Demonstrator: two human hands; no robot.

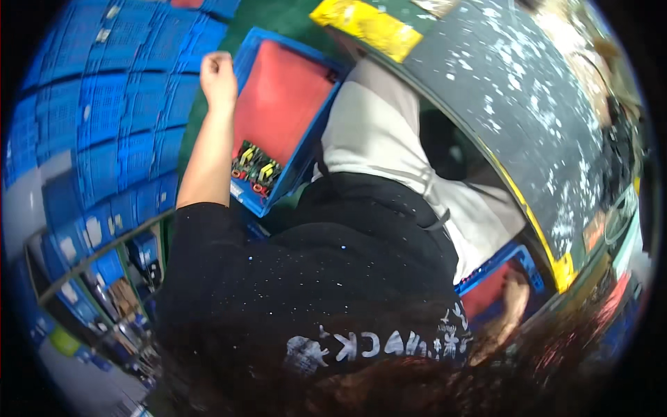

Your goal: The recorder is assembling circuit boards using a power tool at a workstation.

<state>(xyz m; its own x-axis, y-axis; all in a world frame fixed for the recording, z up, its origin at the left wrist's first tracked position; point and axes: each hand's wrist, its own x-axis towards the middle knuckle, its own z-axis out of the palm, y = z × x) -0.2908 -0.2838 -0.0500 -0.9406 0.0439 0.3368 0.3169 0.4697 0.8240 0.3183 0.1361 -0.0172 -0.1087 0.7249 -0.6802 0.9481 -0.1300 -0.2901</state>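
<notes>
My left hand is closed, its fingers curled, just outside the left rim of a blue crate. I cannot make out anything in it. A red sheet covers most of the crate's inside. At the crate's near end sit several dark parts with yellow blocks and red rings, like small circuit boards. Low on the right, my right hand reaches over a second blue crate with a red sheet in it. Its fingers are blurred and partly hidden.
Stacked blue crates line the left side, above a rack with blue bins. To the right stands a dark, white-flecked table with yellow edging. My legs are between the two crates, close to the table.
</notes>
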